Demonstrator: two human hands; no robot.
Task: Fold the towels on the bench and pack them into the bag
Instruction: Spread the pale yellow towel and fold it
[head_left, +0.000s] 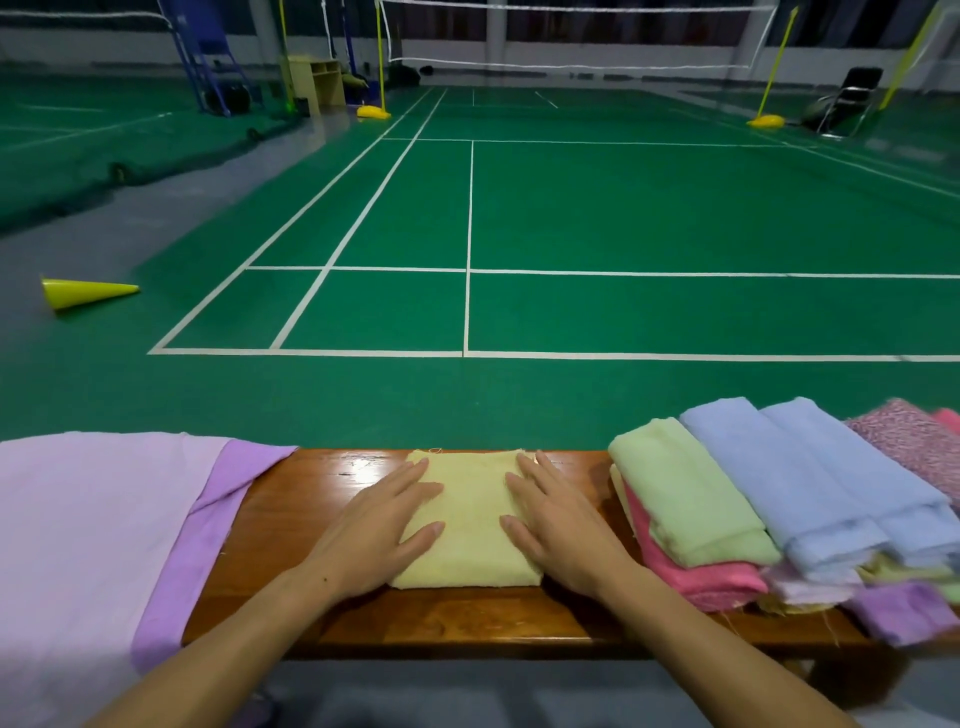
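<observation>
A folded yellow towel, soft, nubbly and roughly square, is laid at the middle of the glossy wooden bench. It is pressed flat at its 9 o'clock edge by the left hand and at 3 o'clock by the right hand, fingers straight, hands apart. At 3 o'clock a pile of green, blue, pink and lilac towels is cut off by the frame. At 9 o'clock smooth lilac cloth is draped; whether it is the bag cannot be told. No writing is legible.
</observation>
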